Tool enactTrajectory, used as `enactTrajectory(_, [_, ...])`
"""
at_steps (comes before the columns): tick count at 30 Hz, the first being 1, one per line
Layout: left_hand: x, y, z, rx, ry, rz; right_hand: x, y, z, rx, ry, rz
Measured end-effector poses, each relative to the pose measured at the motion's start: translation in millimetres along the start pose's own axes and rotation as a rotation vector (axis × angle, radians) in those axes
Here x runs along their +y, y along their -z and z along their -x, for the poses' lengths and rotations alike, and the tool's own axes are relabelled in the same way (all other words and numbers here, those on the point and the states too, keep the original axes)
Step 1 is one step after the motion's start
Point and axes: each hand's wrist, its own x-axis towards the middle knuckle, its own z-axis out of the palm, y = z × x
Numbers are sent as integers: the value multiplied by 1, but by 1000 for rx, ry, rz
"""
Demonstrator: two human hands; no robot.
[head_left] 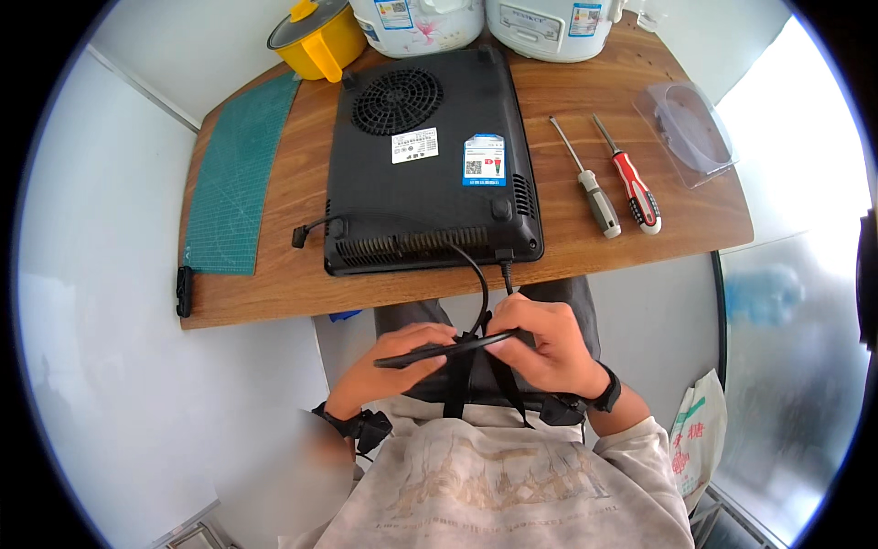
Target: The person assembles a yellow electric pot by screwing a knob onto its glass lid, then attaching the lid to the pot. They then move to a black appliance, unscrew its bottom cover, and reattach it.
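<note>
A black induction cooker (434,206) lies upside down on the wooden table, its round fan grille and rear vents facing up. Its black power cord (468,345) hangs over the near edge in a folded bundle between my hands. My left hand (370,375) is closed around the left part of the bundle, thumb below and fingers above. On the other side, my right hand (553,343) pinches the cord near the bundle's right end. One stretch of cord lies across the cooker to a plug (299,237) at its left side.
Two screwdrivers, one grey-handled (599,206) and one red-handled (636,192), lie right of the cooker. Beyond them sits a clear plastic tray (690,128). A green cutting mat (240,178) is at left. A yellow pot (320,53) and two white rice cookers (549,46) stand behind.
</note>
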Motion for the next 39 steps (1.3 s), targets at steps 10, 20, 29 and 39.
enactTrajectory(10, [4,-13,-28,-30,-28,-9,19,33,21,-36,-33,-436])
enactTrajectory(20, [54,19,-4,-208,-346,420,8,45,29,129,-304,-239])
enactTrajectory(29, [75,-14,16,-331,-634,1062,5,13,23,483,-115,122])
enactTrajectory(39, [36,-10,52,-235,-601,1483,-2,-15,18,325,240,457])
